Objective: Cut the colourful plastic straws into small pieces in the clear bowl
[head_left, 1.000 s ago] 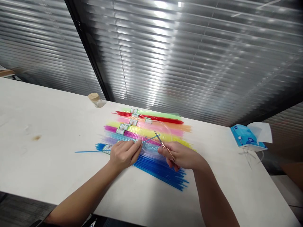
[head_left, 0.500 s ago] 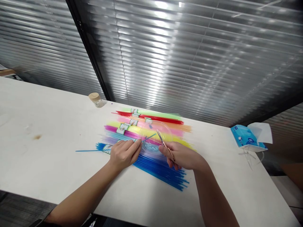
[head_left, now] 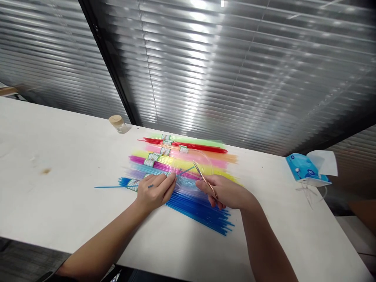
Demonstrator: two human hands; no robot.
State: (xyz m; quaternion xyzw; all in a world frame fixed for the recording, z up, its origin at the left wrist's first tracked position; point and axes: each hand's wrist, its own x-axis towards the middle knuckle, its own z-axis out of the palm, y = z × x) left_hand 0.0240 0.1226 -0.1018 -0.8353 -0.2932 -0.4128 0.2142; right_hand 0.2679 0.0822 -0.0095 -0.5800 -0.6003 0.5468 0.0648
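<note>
My left hand (head_left: 155,190) is closed around a thin blue plastic straw (head_left: 186,171). Its short end points right, and a longer length (head_left: 107,187) comes out on the left. My right hand (head_left: 225,192) grips scissors (head_left: 202,174) with copper-coloured handles, their blades beside the straw's right end. Under both hands stands a clear round bowl (head_left: 210,164) with light-blue bits at its bottom. A small blue piece (head_left: 150,186) shows over the back of my left hand; whether it touches the skin I cannot tell.
Bundles of coloured straws lie across the white table (head_left: 67,156), including blue ones (head_left: 202,209) and red ones (head_left: 202,147), held by paper bands. A jar with a wooden lid (head_left: 118,123) stands at the back; a blue tissue pack (head_left: 307,170) lies at the right.
A small blue piece that was above the bowl is no longer there; one now shows over my left hand. Both hands have barely moved.
</note>
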